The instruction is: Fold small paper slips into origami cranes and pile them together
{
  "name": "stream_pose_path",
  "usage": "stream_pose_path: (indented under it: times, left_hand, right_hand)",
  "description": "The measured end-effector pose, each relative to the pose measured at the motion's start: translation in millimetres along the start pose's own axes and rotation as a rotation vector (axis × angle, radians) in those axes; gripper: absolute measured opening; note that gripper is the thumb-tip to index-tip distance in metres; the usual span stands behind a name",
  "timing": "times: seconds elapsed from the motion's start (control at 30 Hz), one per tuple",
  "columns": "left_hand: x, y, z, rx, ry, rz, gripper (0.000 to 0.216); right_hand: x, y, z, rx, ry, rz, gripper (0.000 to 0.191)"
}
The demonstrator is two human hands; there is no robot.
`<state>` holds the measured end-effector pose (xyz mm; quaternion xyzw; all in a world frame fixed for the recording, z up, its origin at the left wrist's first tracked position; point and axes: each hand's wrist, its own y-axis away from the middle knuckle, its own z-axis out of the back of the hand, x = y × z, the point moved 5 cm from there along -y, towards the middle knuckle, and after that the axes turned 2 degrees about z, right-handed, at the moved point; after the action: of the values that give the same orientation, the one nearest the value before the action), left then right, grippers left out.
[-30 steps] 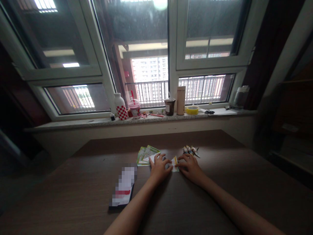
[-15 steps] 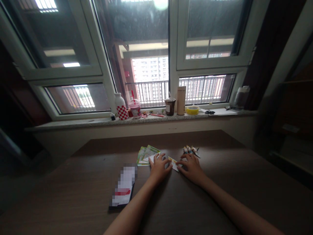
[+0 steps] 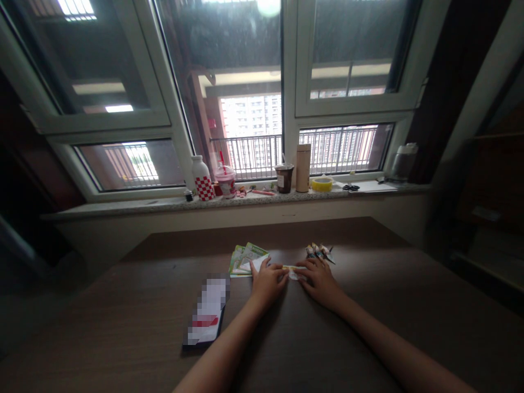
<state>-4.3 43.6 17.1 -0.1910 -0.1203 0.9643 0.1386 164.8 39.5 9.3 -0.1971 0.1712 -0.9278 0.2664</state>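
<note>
Between my two hands lies a small white and yellow piece of paper (image 3: pixel 293 273), partly covered by my fingers. My left hand (image 3: pixel 268 283) grips its left end, thumb and fingers drawn together. At its right end my right hand (image 3: pixel 321 281) has its fingers closed on the paper too. Fanned green and white cards (image 3: pixel 248 255) lie just beyond my left hand, with a white sheet on top near my fingertips. Behind my right hand sit several small items in twisted, colourful wrappers (image 3: pixel 319 252).
A phone (image 3: pixel 207 314) with a blurred screen lies left of my left forearm on the brown table (image 3: pixel 123 305). On the windowsill (image 3: pixel 262 200) stand a checkered bottle (image 3: pixel 203 180), drink cups, a tan flask (image 3: pixel 303 169), yellow tape (image 3: pixel 322 184) and black scissors (image 3: pixel 351 188).
The small paper has turned from a slant to nearly level, and its right end is now under my right fingers. My left fingers have curled in slightly. The cards and phone stay put.
</note>
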Motion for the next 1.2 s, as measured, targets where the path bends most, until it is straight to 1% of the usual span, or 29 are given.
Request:
stream_pose_path:
  times: [0.07,0.17,0.3,0.43,0.73,0.8,0.97,1.07,1.2]
  left_hand:
    - [-2.0,1.2,1.0,-0.006,-0.037,-0.019,0.025]
    - [-4.2,2.7,1.6,-0.004,-0.088,-0.048,0.026]
    - [-4.9,4.4,1.3,-0.008,-0.132,-0.079,0.029]
    - [-4.6,5.7,0.3,-0.02,-0.152,-0.092,0.03]
    - [-3.7,5.3,-1.1,-0.009,-0.16,-0.079,0.03]
    - [-3.8,5.7,-1.1,-0.01,-0.158,-0.081,0.03]
    - [-3.6,6.9,-0.6,-0.02,-0.168,-0.092,0.031]
    - [-3.9,6.9,-0.5,-0.015,-0.168,-0.092,0.031]
    - [-5.8,6.4,-0.5,-0.008,-0.151,-0.083,0.031]
  right_hand:
    - [1.4,0.2,-1.4,0.013,-0.017,0.031,0.034]
    - [2.4,0.5,-2.1,0.019,-0.03,0.054,0.029]
    - [0.5,0.7,1.8,-0.046,-0.028,0.001,0.021]
    - [0.4,0.8,6.2,-0.097,-0.031,-0.033,0.02]
    - [-13.4,-0.6,7.9,-0.072,-0.056,-0.113,0.014]
    - [-15.9,-1.3,8.0,-0.065,-0.059,-0.104,0.013]
    - [-13.1,-1.7,11.1,-0.059,-0.046,-0.023,0.014]
    - [-8.7,-1.4,13.1,-0.089,-0.025,0.017,0.014]
    - [-2.9,-2.1,12.1,-0.131,0.082,0.057,0.013]
